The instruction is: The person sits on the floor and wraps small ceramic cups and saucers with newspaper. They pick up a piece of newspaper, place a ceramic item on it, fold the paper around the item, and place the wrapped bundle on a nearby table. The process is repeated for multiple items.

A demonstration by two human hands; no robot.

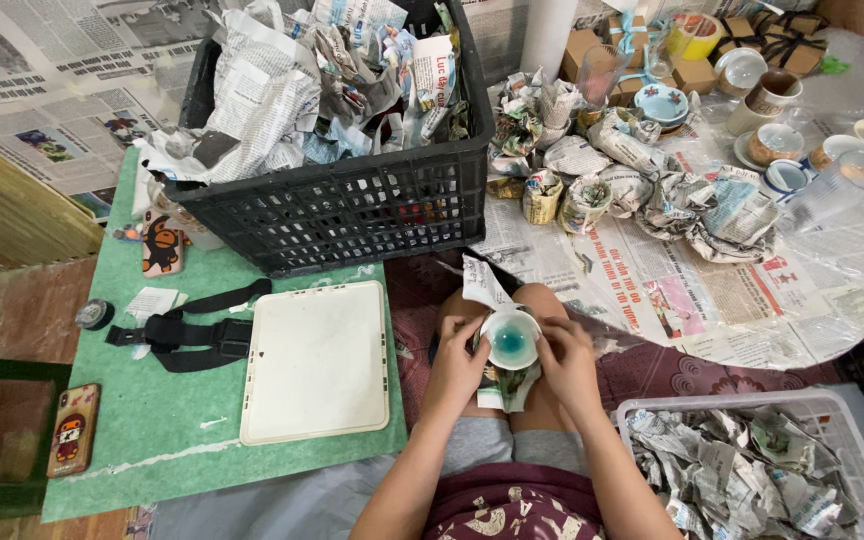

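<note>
I have my left hand (455, 358) and right hand (565, 358) closed round a small teal-glazed cup (510, 339), fingers curled on its newspaper wrap (487, 290) either side, apparently steadying it over my knees.

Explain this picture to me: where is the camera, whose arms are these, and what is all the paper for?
The camera sits on a person's head and looks down, so the two bare arms are that person's own. The left hand and right hand hold a small white cup with a teal inside, half wrapped in newspaper, over the lap. Ahead stands a black crate of crumpled paper. To the right, a table bears wrapped bundles and bare cups. A white basket holds more bundles. A white tray lies on the green mat.
</note>
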